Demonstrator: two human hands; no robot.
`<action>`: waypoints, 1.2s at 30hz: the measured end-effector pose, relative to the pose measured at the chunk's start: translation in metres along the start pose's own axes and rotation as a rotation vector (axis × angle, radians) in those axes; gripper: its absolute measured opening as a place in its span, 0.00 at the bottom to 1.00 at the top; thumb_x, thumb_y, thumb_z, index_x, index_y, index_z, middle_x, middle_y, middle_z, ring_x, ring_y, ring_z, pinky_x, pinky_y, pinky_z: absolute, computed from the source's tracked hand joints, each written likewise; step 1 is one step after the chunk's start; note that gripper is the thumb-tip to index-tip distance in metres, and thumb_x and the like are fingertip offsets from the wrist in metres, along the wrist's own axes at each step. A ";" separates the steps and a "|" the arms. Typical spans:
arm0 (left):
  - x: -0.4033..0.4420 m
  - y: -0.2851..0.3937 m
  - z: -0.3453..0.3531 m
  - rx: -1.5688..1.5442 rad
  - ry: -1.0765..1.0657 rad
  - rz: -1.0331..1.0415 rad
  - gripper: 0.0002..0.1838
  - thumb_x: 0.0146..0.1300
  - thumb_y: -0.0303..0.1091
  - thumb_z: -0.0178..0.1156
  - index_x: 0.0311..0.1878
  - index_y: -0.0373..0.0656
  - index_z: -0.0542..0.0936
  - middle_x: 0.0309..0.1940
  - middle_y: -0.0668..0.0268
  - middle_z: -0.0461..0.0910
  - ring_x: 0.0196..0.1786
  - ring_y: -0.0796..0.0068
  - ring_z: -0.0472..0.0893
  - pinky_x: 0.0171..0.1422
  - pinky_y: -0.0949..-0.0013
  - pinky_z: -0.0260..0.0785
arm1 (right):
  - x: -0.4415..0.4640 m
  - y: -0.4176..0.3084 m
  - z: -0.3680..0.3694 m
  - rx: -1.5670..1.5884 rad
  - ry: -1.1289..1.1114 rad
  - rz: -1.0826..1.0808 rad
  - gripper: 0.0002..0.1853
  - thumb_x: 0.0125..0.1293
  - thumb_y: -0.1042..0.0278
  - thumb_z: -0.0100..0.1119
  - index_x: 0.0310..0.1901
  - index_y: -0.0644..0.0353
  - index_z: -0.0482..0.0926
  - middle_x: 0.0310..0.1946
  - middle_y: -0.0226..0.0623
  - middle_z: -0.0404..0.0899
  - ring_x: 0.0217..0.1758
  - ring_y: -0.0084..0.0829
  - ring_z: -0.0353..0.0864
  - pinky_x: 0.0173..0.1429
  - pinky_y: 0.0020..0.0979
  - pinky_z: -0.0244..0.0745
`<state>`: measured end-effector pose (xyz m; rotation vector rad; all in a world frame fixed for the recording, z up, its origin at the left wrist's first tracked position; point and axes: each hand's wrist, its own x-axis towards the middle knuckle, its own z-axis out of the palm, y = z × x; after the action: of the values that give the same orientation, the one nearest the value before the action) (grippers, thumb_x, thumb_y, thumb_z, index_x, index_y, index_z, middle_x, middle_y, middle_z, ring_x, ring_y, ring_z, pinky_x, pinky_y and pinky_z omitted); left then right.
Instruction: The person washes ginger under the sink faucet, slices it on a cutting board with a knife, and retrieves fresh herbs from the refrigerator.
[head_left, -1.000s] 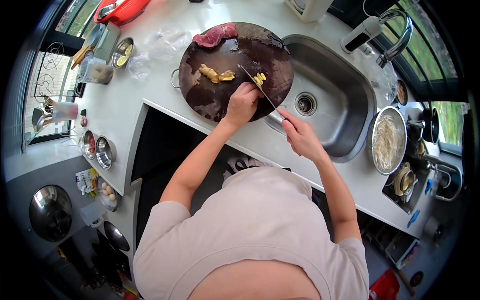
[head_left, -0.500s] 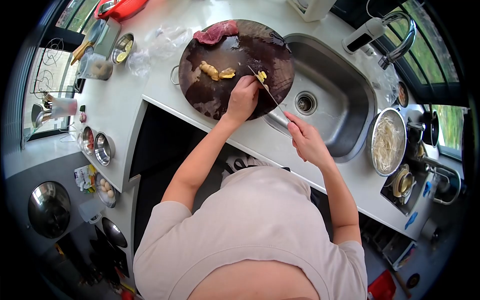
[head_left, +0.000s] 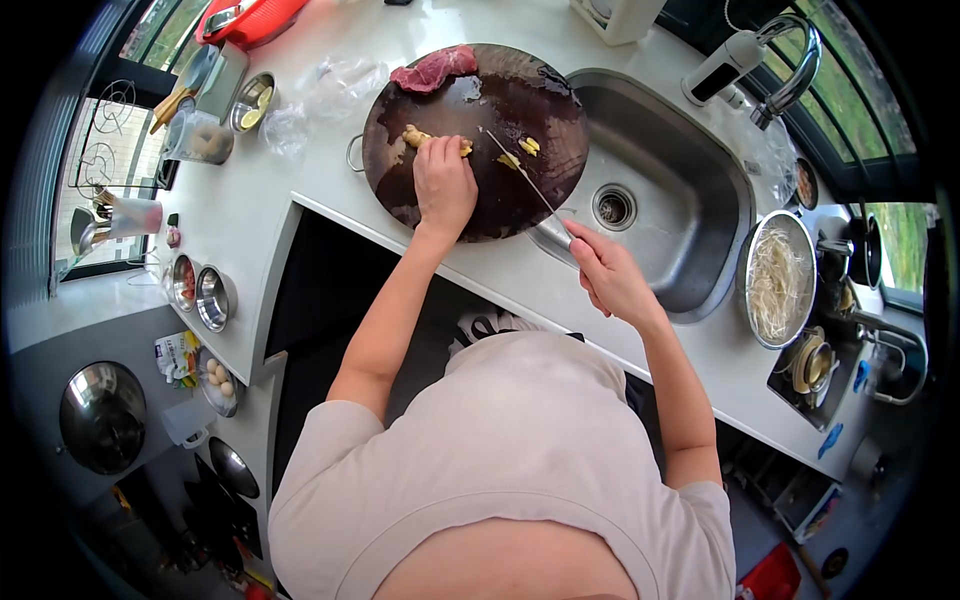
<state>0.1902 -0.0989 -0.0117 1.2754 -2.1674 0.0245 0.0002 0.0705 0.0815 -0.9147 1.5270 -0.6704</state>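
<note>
A dark round cutting board point(head_left: 400, 195) lies on the counter beside the sink. My left hand point(head_left: 446, 185) is over its left half, with the fingers closed on a knob of ginger point(head_left: 413, 136); the fingertips partly hide it. In my right hand point(head_left: 612, 275) is the handle of a kitchen knife point(head_left: 538, 192). The blade slants across the right part of the board, its tip pointing up and left. Cut yellow ginger pieces point(head_left: 529, 146) lie just right of the blade, and another slice point(head_left: 508, 160) touches it. A slab of red meat point(head_left: 434, 70) rests at the board's far edge.
Right of the board is a steel sink point(head_left: 690, 215) with a tap point(head_left: 790, 75). A bowl of pale thin noodle-like strands point(head_left: 778, 282) stands on the right counter. Left are a crumpled plastic bag point(head_left: 330, 85), a bowl with lemon pieces point(head_left: 252, 103) and small steel bowls point(head_left: 214, 298).
My left hand has moved left, from beside the blade to the ginger knob. The cut pieces by the knife are now uncovered. My right hand and the knife have barely shifted.
</note>
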 end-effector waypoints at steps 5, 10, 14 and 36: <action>-0.008 0.009 -0.005 -0.128 -0.069 0.143 0.14 0.53 0.23 0.59 0.45 0.38 0.79 0.44 0.62 0.77 0.52 0.60 0.73 0.56 0.60 0.64 | 0.004 0.002 -0.006 0.093 0.000 0.091 0.24 0.73 0.54 0.42 0.66 0.55 0.66 0.18 0.26 0.63 0.12 0.16 0.60 0.13 0.24 0.58; -0.016 0.022 -0.002 -0.450 -0.142 0.276 0.17 0.50 0.18 0.56 0.46 0.35 0.79 0.44 0.58 0.75 0.51 0.58 0.73 0.57 0.61 0.67 | -0.001 0.002 -0.008 -0.001 0.052 0.053 0.24 0.72 0.55 0.43 0.65 0.55 0.67 0.18 0.27 0.64 0.13 0.18 0.60 0.15 0.25 0.60; -0.015 0.026 -0.004 -0.500 -0.175 0.243 0.16 0.48 0.16 0.55 0.43 0.34 0.78 0.44 0.56 0.75 0.52 0.55 0.73 0.59 0.60 0.67 | -0.011 0.007 -0.008 -0.145 0.056 -0.062 0.23 0.71 0.57 0.45 0.64 0.55 0.69 0.19 0.31 0.68 0.14 0.21 0.62 0.20 0.29 0.64; -0.015 0.023 -0.001 -0.507 -0.154 0.260 0.14 0.48 0.16 0.54 0.41 0.36 0.78 0.43 0.55 0.77 0.52 0.54 0.74 0.58 0.59 0.69 | -0.011 -0.017 -0.019 -0.139 -0.033 0.053 0.23 0.72 0.55 0.44 0.64 0.56 0.68 0.19 0.25 0.63 0.14 0.17 0.60 0.15 0.25 0.60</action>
<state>0.1773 -0.0746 -0.0115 0.7258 -2.2562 -0.4992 -0.0148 0.0698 0.1045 -0.9805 1.5781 -0.5136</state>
